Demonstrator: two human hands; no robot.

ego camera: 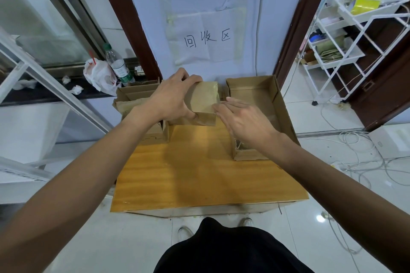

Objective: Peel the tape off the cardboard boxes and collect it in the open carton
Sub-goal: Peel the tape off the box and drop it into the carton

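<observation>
A small cardboard box [205,99] with glossy tape across its top is held above the back of the wooden table [199,173]. My left hand [173,97] grips the box from its left side, thumb on the near face and fingers over the far edge. My right hand [239,119] lies against the box's right edge with fingers nearly straight, fingertips at the tape's edge. The open carton [277,104] stands on the table to the right, partly behind my right hand; its inside looks mostly bare.
More cardboard boxes [137,97] stand at the table's back left. A plastic bottle [118,66] and a white bag [99,75] sit on the ledge behind them. A white wire rack [346,35] stands at the right, cables [359,155] lie on the floor.
</observation>
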